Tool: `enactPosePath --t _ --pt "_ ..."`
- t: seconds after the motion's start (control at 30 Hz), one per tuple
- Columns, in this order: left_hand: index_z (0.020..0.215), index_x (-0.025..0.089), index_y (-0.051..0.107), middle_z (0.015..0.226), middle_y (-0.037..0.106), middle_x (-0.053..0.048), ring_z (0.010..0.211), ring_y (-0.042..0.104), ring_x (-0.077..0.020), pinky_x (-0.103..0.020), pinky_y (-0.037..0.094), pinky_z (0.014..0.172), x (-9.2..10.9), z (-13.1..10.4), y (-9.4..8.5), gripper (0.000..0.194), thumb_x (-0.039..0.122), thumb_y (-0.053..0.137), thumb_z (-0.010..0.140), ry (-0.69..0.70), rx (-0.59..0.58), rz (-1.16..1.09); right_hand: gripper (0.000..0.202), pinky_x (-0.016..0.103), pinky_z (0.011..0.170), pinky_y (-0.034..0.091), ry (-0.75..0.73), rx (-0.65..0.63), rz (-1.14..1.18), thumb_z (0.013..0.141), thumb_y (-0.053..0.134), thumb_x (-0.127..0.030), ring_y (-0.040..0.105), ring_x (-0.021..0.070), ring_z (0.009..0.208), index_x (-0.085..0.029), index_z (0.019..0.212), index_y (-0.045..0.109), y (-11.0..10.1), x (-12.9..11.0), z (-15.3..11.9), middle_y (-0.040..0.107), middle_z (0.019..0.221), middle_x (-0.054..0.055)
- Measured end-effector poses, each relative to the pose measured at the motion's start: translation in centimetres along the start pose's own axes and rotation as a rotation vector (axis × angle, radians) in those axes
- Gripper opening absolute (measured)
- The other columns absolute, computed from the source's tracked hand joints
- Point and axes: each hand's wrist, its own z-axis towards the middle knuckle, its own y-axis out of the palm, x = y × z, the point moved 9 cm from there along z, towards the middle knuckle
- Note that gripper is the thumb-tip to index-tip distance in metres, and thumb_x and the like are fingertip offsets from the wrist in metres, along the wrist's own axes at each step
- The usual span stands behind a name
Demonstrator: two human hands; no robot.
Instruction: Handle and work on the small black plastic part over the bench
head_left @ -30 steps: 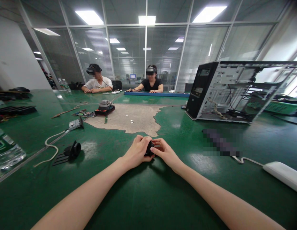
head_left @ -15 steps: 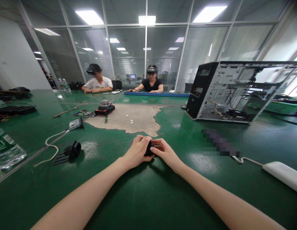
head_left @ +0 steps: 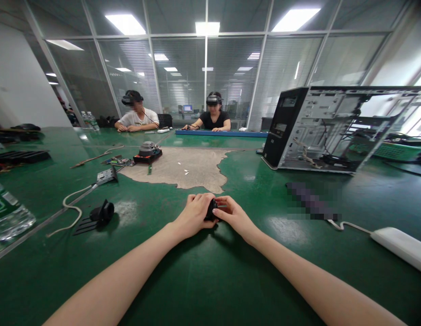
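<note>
In front of me, just above the green tabletop (head_left: 203,280), a small black part (head_left: 211,212) sits between my two hands. Its kind is mostly hidden by the fingers. My left hand (head_left: 196,213) is closed around it from the left, with the knuckles on top. From the right, my right hand (head_left: 233,214) pinches it with thumb and fingertips. To the left lies a black plastic piece (head_left: 103,213) with a round collar and several long prongs.
An opened computer case (head_left: 288,131) stands at the right, near a white power strip (head_left: 399,246) with its cord. A water bottle (head_left: 11,210), a metal bracket (head_left: 107,175) and a heatsink fan (head_left: 148,151) are on the left. Two people (head_left: 214,118) sit across the table.
Both hands keep nearly the same grip on the black part; the left fingers have shifted very slightly. The whole view has moved a few pixels.
</note>
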Motion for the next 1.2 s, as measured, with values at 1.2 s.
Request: enactPosePath --t 1.2 --pt "0.11 0.019 0.034 0.104 0.048 -0.007 0.091 0.046 -0.0231 -0.037 0.037 0.078 0.4 -0.4 -0.3 0.053 0.026 0.061 0.065 0.022 0.018 -0.004 0.026 0.03 0.073 0.045 -0.13 -0.06 -0.003 0.065 0.064 -0.027 0.055 0.0141 0.081 -0.02 0.085 0.05 0.3 -1.0 -0.7 0.055 0.087 0.0"
